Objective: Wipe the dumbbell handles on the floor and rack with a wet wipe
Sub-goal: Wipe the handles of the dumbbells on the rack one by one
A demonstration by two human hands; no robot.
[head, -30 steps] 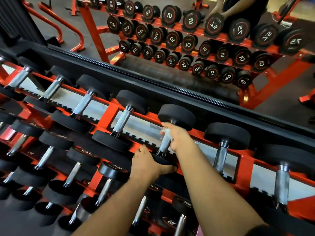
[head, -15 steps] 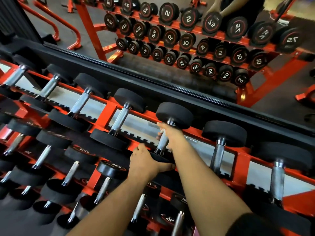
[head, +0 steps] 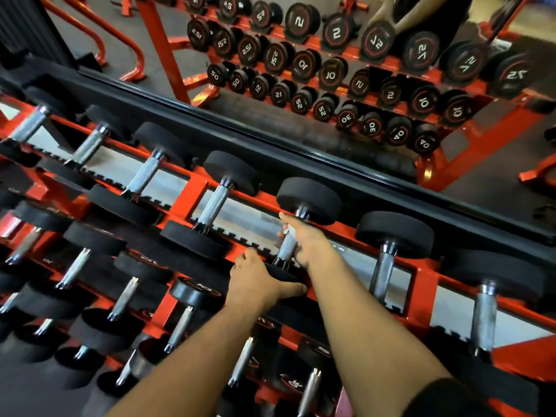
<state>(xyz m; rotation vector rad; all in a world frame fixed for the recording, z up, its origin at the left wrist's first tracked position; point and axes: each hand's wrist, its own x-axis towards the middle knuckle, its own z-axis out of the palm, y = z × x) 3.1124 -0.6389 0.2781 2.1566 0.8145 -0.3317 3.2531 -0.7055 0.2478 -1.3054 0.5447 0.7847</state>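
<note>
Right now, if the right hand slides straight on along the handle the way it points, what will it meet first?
The right hand, holding a wet wipe round the dumbbell handle, points up toward the far black dumbbell head. It would probably meet that head's inner face first; they already look almost touching.

Black ledge (head: 301,164) running slantwise from upper left to lower right. Directly above it, a mirror (head: 496,176) with reversed numerals in the reflection. Just above the ledge and lying along it, a long black textured roll (head: 316,136). Well above the ledge's left end, curved red tubing (head: 99,40). Left of that tubing, at the frame's edge above the ledge, a dark ribbed panel (head: 27,28). Above the ledge's right end, a red metal foot (head: 538,173), partly cut off.
</note>
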